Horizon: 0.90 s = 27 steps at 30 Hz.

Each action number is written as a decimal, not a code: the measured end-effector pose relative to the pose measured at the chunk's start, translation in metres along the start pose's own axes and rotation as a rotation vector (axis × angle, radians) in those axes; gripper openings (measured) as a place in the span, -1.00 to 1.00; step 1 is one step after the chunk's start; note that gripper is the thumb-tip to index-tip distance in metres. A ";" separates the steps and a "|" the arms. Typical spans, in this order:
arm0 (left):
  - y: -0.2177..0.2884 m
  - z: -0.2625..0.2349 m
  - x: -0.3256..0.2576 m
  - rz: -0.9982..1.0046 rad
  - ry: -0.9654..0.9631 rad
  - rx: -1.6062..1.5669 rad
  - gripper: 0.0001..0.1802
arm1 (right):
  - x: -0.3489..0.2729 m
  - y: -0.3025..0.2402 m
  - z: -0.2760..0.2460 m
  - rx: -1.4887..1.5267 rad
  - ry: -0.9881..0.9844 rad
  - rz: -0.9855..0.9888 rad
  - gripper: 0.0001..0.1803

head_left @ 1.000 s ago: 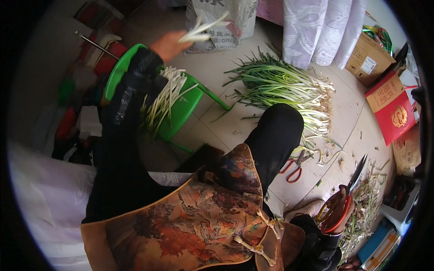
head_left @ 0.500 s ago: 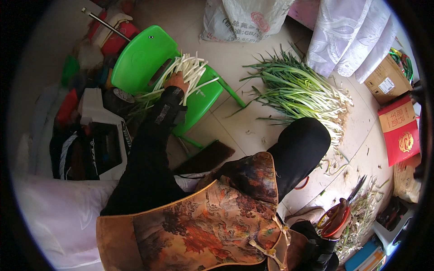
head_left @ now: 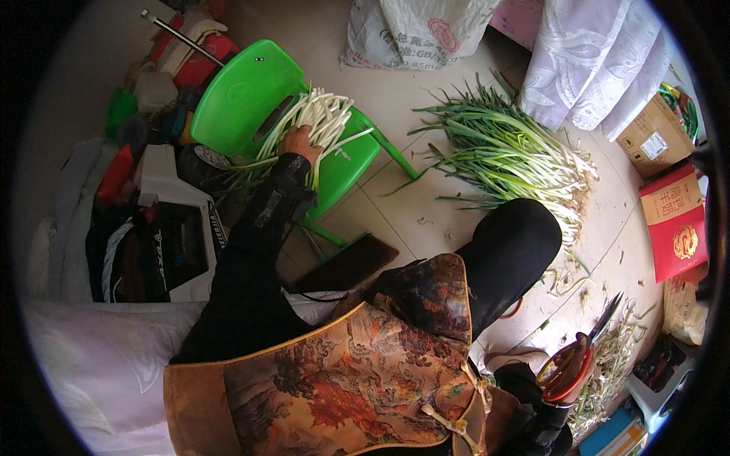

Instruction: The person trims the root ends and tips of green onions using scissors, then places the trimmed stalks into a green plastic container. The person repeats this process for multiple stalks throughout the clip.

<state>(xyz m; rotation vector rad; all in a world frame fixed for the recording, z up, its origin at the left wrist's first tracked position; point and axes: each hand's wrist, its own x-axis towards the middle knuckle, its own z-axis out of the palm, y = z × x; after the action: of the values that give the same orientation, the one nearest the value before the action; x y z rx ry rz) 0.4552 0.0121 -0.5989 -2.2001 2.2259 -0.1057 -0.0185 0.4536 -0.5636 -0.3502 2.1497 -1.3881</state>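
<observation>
My left hand [head_left: 298, 143] reaches forward in a black sleeve and lies on a pile of trimmed white scallions [head_left: 323, 114], fingers curled over the stalks. The pile rests on the seat of a green plastic chair [head_left: 236, 95]. My right hand [head_left: 576, 363] is low at the right, beside my black-clad knee [head_left: 509, 243]. It grips red-handled scissors [head_left: 604, 319], blades pointing up and away. Much of that hand is hidden behind the handles.
A big heap of untrimmed green scallions [head_left: 509, 159] lies on the tiled floor ahead. Cut roots and scraps [head_left: 616, 365] litter the floor at the right. A white sack [head_left: 414, 30], a white cloth [head_left: 593, 68], a cardboard box [head_left: 654, 137] and a red box [head_left: 677, 220] ring the area. Bags and clutter [head_left: 167, 228] fill the left.
My left hand held a bunch of scallions up ahead, then brought it down onto the pile on the green chair, where it stays. The right hand with the scissors has barely moved.
</observation>
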 end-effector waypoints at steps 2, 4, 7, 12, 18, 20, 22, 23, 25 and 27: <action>-0.003 0.001 0.001 -0.014 -0.057 -0.043 -0.46 | -0.001 -0.004 -0.004 0.052 0.017 0.031 -0.70; -0.010 0.004 0.005 -0.009 -0.022 -0.093 -0.55 | -0.002 -0.007 -0.006 0.101 0.020 0.023 -0.68; -0.020 0.008 0.020 0.006 0.117 -0.150 -0.70 | 0.001 -0.011 -0.009 0.110 0.042 -0.007 -0.68; -0.017 0.007 0.053 -0.133 0.021 -0.144 -0.75 | 0.005 -0.006 -0.013 0.070 0.059 0.047 -0.71; 0.005 0.004 0.068 -0.216 -0.063 -0.007 -0.66 | 0.005 -0.003 -0.013 0.025 0.038 0.021 -0.73; 0.006 0.004 0.068 -0.211 -0.032 -0.009 -0.67 | 0.006 -0.005 -0.011 0.027 0.047 0.016 -0.74; 0.005 0.004 0.067 -0.221 0.001 -0.014 -0.69 | 0.008 -0.007 -0.009 0.002 0.005 -0.012 -0.75; 0.004 0.005 0.066 -0.231 0.011 -0.020 -0.70 | 0.009 -0.007 -0.008 0.028 0.001 -0.007 -0.75; 0.000 0.007 0.062 -0.168 -0.057 0.008 -0.71 | 0.010 -0.007 -0.006 0.080 -0.002 -0.008 -0.75; -0.005 0.009 0.061 -0.121 -0.055 0.011 -0.71 | 0.010 -0.007 -0.005 0.076 0.001 -0.002 -0.74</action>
<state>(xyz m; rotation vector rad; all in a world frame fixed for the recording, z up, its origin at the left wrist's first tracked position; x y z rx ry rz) 0.4597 -0.0495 -0.6048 -2.3022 2.0588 -0.0581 -0.0303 0.4490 -0.5588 -0.3230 2.0911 -1.4668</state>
